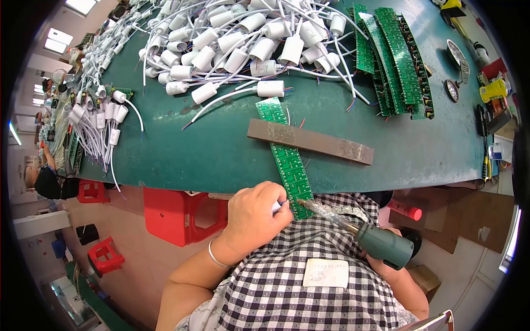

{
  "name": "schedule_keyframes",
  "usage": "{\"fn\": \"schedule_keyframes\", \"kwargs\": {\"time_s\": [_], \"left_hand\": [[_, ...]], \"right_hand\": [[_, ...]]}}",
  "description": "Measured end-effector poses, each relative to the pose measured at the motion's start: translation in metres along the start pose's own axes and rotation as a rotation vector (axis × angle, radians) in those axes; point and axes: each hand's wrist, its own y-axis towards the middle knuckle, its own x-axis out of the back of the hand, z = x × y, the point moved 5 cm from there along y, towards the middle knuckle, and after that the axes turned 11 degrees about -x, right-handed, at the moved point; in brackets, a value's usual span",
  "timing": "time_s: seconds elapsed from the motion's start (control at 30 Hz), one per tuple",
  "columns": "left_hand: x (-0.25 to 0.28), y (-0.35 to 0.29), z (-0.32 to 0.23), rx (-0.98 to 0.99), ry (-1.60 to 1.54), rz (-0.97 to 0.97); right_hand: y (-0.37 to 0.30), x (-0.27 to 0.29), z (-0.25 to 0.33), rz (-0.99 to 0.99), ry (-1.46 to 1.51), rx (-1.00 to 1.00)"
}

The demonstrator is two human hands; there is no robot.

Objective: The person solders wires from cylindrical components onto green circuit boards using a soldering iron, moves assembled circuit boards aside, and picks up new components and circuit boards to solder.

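Head view looks down on a green table (187, 146), with the picture's middle as the middle of the clock. One long green board (291, 165) runs from 12 o'clock down to 5 o'clock, and its near end sticks out past the table edge, over the black-and-white checked apron (265, 300). A brown bar (331, 145) lies across the board, with its longer end pointing to between 3 and 4 o'clock.

At 6 o'clock, the left hand (256, 212) is just beside the board's near end. Its fingers are curled in tight and pinch a small white piece (276, 207); most of that piece is hidden. A thin band (214, 255) goes around the wrist.

Between 4 and 5 o'clock, the right hand (379, 267) is wrapped around a dark green tool (385, 246). The tool hides most of its fingers. The tip of the tool points to 10 o'clock, at the board's near end, but one cannot tell if they touch.

A big heap of white sockets (226, 41) with wires sits between 11 and 12 o'clock. More green boards (400, 60) stand close together at 2 o'clock. A red stool (171, 215) is at 8 o'clock.
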Motion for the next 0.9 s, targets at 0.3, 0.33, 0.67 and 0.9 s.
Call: {"fn": "schedule_keyframes", "kwargs": {"time_s": [0.3, 0.33, 0.67, 0.9], "left_hand": [[0.0, 0.0, 0.001, 0.012, 0.014, -0.01], [0.0, 0.0, 0.001, 0.008, 0.019, -0.012], [0.0, -0.001, 0.001, -0.04, 0.081, -0.067], [-0.002, -0.001, 0.0, -0.058, 0.082, -0.08]], "right_hand": [[0.01, -0.002, 0.021, 0.024, -0.168, 0.244], [0.01, -0.002, 0.02, 0.018, -0.098, 0.202], [0.009, 0.002, 0.022, -0.047, -0.252, 0.236], [0.008, 0.002, 0.025, -0.041, -0.326, 0.292]]}}
